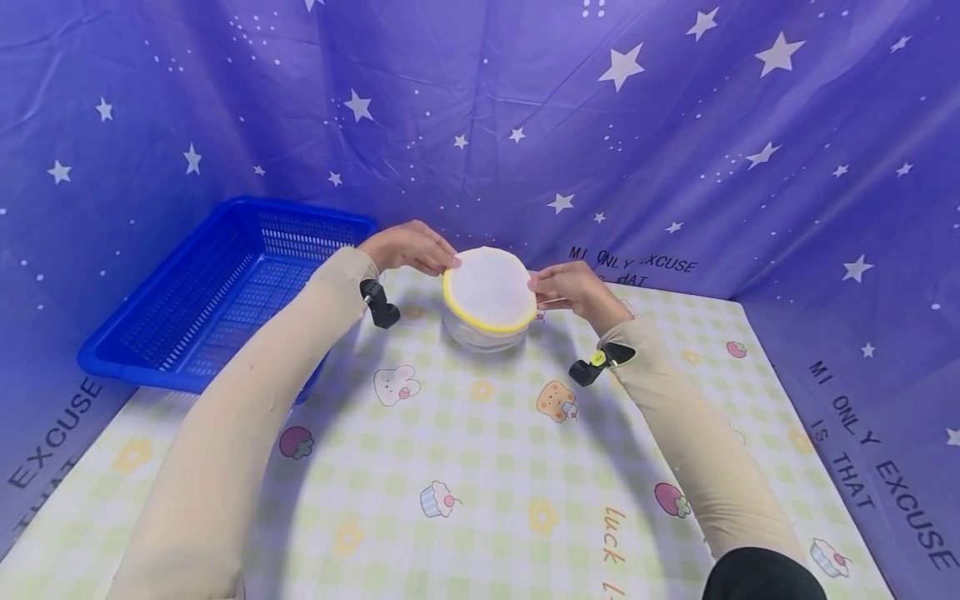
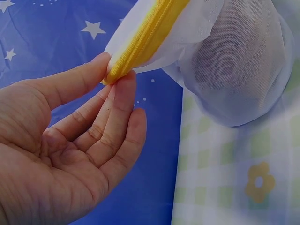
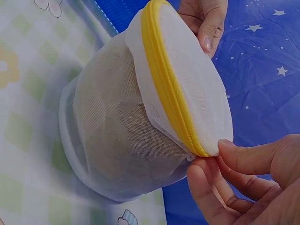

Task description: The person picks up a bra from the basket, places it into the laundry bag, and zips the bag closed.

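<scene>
A round white mesh laundry bag (image 1: 491, 287) with a yellow zipper edge stands upright on the table, its flat top facing up. My left hand (image 1: 412, 248) pinches the bag's rim on the left between thumb and fingers. On the opposite side, my right hand (image 1: 573, 287) pinches the rim the same way. In the right wrist view the yellow zipper (image 3: 161, 70) runs round the top, and something darker shows faintly through the mesh side (image 3: 117, 117). What lies inside cannot be made out.
A blue plastic basket (image 1: 150, 267) with slotted walls stands at the back left, beside my left forearm. The table wears a green-and-white checked cloth (image 1: 495, 450) with printed cartoons. Purple star-patterned curtain (image 1: 465, 100) hangs close behind the bag and along the sides.
</scene>
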Available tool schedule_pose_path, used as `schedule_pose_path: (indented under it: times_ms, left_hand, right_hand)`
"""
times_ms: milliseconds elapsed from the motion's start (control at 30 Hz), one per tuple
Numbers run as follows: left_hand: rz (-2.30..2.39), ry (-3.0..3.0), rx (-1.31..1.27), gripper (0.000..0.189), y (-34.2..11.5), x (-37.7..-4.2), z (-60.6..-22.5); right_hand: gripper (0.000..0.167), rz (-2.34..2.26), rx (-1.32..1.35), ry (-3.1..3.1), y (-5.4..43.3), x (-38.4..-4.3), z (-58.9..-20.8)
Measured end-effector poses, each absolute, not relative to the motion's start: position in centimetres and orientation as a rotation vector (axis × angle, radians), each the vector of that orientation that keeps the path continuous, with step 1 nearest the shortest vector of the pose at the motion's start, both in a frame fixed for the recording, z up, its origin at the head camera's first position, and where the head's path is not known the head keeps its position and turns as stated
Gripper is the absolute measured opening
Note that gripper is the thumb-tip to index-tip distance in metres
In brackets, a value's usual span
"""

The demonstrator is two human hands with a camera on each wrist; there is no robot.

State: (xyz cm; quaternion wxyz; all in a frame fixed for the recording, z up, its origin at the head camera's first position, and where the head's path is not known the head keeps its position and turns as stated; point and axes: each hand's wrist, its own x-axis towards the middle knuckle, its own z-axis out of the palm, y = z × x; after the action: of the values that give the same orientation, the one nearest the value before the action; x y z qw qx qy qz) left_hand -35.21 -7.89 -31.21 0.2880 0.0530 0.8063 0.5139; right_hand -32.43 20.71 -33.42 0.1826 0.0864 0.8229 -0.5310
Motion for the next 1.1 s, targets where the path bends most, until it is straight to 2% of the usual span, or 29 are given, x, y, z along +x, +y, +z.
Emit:
schedule_pose_path:
  times_ms: [433,733,1100]
  left_hand:
    - [1.366,2.148,0.143,0.043,-7.5,-35.2,-31.7]
    - [1.347,2.158,0.147,0.043,-7.8,-35.0,-31.4]
    - [1.324,2.135,0.118,0.043,-8.1,-34.9,-32.8]
  right_hand:
    - [0.034,-1.475,0.293,2.312,21.0,-32.2,-33.7]
    - [0.026,-1.55,0.27,2.239,20.4,-32.2,-34.0]
    - [0.033,-1.45,0.276,2.325,20.1,-32.3,-34.0]
